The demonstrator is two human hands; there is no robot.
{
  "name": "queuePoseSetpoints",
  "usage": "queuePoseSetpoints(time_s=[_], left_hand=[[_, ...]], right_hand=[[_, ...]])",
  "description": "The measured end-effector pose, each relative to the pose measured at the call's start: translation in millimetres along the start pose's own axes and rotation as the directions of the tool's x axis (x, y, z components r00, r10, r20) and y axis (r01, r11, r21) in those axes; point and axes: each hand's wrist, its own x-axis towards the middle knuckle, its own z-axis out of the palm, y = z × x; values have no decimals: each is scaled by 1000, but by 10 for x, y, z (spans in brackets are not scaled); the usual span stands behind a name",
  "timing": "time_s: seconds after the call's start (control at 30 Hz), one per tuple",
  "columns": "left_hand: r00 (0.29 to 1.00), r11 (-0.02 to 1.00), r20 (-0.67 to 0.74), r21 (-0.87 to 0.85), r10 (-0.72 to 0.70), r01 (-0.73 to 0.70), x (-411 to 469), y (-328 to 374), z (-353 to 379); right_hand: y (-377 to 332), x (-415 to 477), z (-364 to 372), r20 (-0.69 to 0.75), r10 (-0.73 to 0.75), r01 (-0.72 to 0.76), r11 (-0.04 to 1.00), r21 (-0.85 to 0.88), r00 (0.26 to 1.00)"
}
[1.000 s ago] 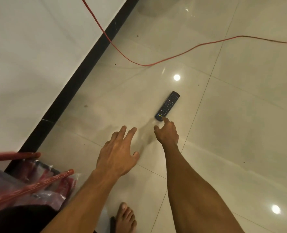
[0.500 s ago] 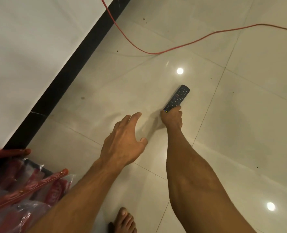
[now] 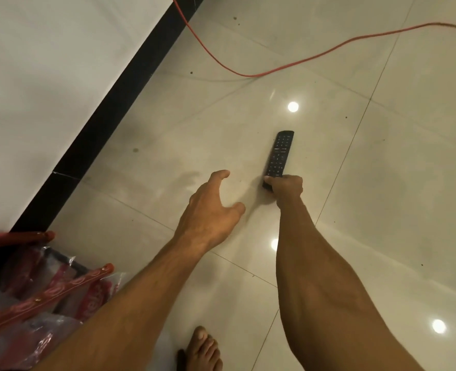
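**Q:** Which step is in hand?
**Me:** Picking the remote (image 3: 279, 156) up off the floor (image 3: 382, 183). By my reading this is the grasp stage. My right hand (image 3: 288, 187) is closed on the near end, and no lift is evident yet. I cannot tell whether the far end is clear of the tile.

**Q:** Where is the remote?
**Me:** On the glossy tile, buttons up, long axis pointing away from me. It is well out from the black skirting strip (image 3: 114, 116). A red cable (image 3: 275, 70) loops across the floor beyond it, well apart.

**Q:** Right fingers?
**Me:** Curled round the bottom end, thumb (image 3: 269, 179) pressed on the left edge. Only the lowest part is covered. Most of the body sticks out past my knuckles.

**Q:** Left hand?
**Me:** My left hand (image 3: 210, 210) is near the right and holds nothing. The fingers are loosely bent, thumb spread away, palm facing down. I cannot tell whether the fingertips touch the tile.

**Q:** Next move?
**Me:** Judgement: raise it straight up. The grip sits at 1 end, so the long free end may droop. A firmer pinch or support from the left hand would help. My 1 visible bare foot (image 3: 202, 346) and the plastic bags (image 3: 34, 303) at my left are out of the path.
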Motion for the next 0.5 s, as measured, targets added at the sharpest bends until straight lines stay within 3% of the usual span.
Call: queuePoseSetpoints(time_s=[0.1,0.17,0.5], left_hand=[[998,998,-38,-41,-49,48,-56,-28,-83],[995,995,-71,-71,-72,67,-142,-20,-161],[976,983,-182,-162,-119,90,-1004,166,-735]], right_hand=[[55,-155,-72,134,108,-144,945,294,985],[99,-300,-127,223,116,-199,898,393,968],[24,-1502,-494,499,-19,-227,875,427,866]])
